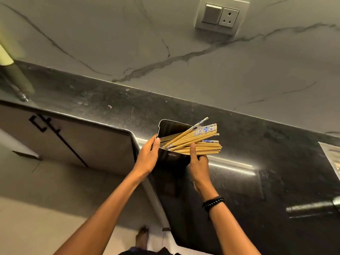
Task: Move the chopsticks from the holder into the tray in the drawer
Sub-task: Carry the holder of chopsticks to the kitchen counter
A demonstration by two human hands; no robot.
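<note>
A black box-shaped holder (173, 159) stands on the dark countertop (257, 162) near its front corner. Several tan chopsticks (200, 144) with blue-patterned ends lean out of it toward the right. My left hand (148, 159) holds the holder's left wall, thumb on the rim. My right hand (199, 167) grips the holder's right side, its thumb pressed up against the chopstick bundle. No drawer or tray shows in the head view.
A marble wall with a switch and socket plate (219, 16) rises behind the counter. Cabinet doors with a black handle (41, 124) sit lower left. A metal handle (312, 208) and a tray edge (331, 157) are at the right. My foot (142, 236) stands on the floor.
</note>
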